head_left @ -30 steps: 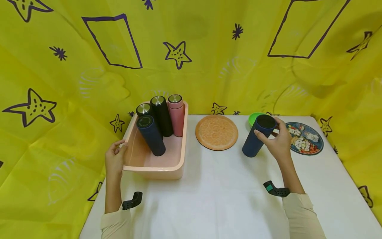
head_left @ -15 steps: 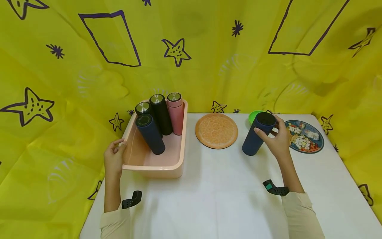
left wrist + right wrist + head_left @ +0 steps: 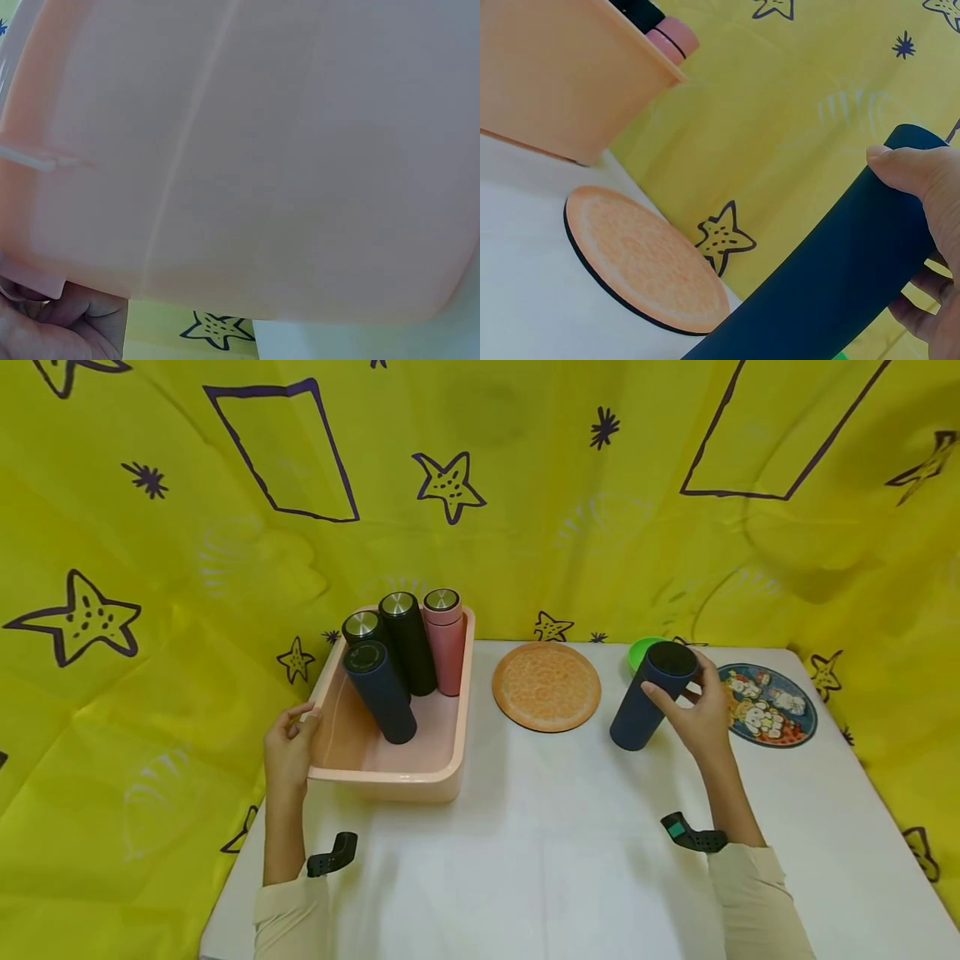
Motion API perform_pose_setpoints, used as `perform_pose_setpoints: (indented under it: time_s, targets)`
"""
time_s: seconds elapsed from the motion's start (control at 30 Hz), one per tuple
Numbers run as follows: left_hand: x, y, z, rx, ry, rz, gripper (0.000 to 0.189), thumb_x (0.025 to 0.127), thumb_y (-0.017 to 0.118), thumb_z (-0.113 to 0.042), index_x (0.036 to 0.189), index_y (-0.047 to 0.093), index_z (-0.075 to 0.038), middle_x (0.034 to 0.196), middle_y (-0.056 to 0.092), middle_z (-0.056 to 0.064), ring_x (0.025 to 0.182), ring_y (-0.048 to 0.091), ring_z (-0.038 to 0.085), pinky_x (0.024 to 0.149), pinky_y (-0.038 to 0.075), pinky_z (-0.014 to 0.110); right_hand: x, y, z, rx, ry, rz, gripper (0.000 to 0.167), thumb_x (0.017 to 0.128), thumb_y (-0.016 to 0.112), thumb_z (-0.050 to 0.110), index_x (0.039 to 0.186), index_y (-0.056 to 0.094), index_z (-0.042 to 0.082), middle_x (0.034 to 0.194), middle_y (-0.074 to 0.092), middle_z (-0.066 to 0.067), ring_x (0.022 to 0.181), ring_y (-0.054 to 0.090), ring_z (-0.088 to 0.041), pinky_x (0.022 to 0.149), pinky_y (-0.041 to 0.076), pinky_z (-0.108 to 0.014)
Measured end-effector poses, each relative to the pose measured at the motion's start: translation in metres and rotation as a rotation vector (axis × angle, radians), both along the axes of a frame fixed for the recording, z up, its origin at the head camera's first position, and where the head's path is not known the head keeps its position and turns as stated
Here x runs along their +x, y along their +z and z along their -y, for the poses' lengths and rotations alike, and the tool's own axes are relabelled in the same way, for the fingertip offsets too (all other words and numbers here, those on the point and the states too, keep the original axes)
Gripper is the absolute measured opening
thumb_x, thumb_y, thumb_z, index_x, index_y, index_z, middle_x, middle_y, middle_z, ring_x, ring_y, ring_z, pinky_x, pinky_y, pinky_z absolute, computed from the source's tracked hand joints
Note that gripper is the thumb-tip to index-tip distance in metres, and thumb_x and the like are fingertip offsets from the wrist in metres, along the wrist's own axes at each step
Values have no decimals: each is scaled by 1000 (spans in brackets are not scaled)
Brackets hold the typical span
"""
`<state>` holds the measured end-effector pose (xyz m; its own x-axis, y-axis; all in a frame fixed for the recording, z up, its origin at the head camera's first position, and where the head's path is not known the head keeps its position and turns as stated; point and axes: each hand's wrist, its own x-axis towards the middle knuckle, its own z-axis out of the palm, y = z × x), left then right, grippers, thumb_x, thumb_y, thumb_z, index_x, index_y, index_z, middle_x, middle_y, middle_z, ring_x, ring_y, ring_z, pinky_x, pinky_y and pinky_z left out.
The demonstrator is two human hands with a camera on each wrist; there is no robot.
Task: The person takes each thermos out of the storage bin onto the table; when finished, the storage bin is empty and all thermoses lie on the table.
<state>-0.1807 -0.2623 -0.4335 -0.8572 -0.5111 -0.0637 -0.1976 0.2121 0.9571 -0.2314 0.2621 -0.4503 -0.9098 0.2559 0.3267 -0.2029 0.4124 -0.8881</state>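
Note:
At the left, my left hand [image 3: 288,750] pinches the side rim of a peach-pink plastic basin [image 3: 405,791]. The left wrist view is mostly filled by the basin's outer wall [image 3: 262,165], the fingers [image 3: 86,330] hooked under its rim at the lower left. Inside the basin stand a dark blue bottle [image 3: 386,702], two dark bottles with silver lid tops behind it, and a pink bottle [image 3: 447,652]. On the right, my right hand [image 3: 701,710] grips a second dark blue bottle [image 3: 636,714] near its top, thumb on the near side and fingers around the far side.
A round orange-brown mat [image 3: 547,687] lies between basin and held bottle. Partly behind that bottle is a green bowl [image 3: 641,652]. A round cartoon-printed mat [image 3: 772,706] lies at the right. Yellow patterned cloth [image 3: 525,552] hangs behind the white table [image 3: 540,860].

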Motion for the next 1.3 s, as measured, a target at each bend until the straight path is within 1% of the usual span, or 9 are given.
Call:
perform_pose_setpoints:
  time_s: [0.2,0.43,0.53,0.63,0.77,0.87,1.03,1.2,1.3]
  targets:
    - [0,-1,1,9,3,1,36,95,63,-35,123,62,-12,67,54,-10,65,53,9,56,48,21,0,-1,-2,13,4,32,76,82,76,7,148,39,17,138,48,-2,111,45,3,90,42,-19]
    - [1,1,1,-1,5,18,36,96,62,-36,124,61,-13,70,55,-10,67,54,9,58,49,21,-2,-1,-1,10,20,34,76,82,75,8,148,38,14,141,46,-6,112,44,3,90,41,-20]
    - [2,1,1,-4,6,16,37,96,61,-35,125,61,-12,69,53,-10,67,53,9,58,47,20,-2,1,-1,13,20,39,77,83,75,9,149,36,15,143,46,-8,114,43,0,94,42,-25]
    - [2,1,2,-6,4,8,38,96,61,-34,125,61,-10,67,50,-9,66,49,10,57,44,20,2,9,2,9,21,29,77,84,73,8,150,34,14,144,44,-10,120,42,-6,100,41,-33]
    - [1,0,1,7,1,-2,38,96,62,-34,125,61,-10,66,48,-9,65,49,9,56,43,20,13,34,13,16,38,-62,75,83,71,2,149,34,5,144,43,-18,132,39,-24,108,36,-39]
    - [0,0,0,16,5,-6,36,96,63,-32,123,62,-10,65,49,-9,63,49,9,55,45,20,21,52,21,56,43,-175,72,81,71,-1,145,38,-1,140,45,-26,134,36,-29,111,32,-35]
    - [0,0,0,20,5,-11,35,96,63,-32,123,62,-10,65,50,-9,62,50,9,55,46,20,16,62,22,109,36,-316,71,78,74,0,142,44,1,133,48,-28,129,37,-18,110,28,-33]
    - [0,0,0,21,0,-8,38,95,63,-34,124,61,-10,67,52,-9,64,53,9,57,48,21,5,62,15,134,33,-350,72,76,78,2,141,48,9,134,52,-18,129,38,-8,111,28,-27]
    - [0,0,0,24,2,-13,37,95,63,-34,123,61,-10,66,51,-9,64,52,9,56,47,20,2,66,17,157,53,-378,71,75,81,2,139,52,11,135,53,-14,129,39,-8,111,29,-25]
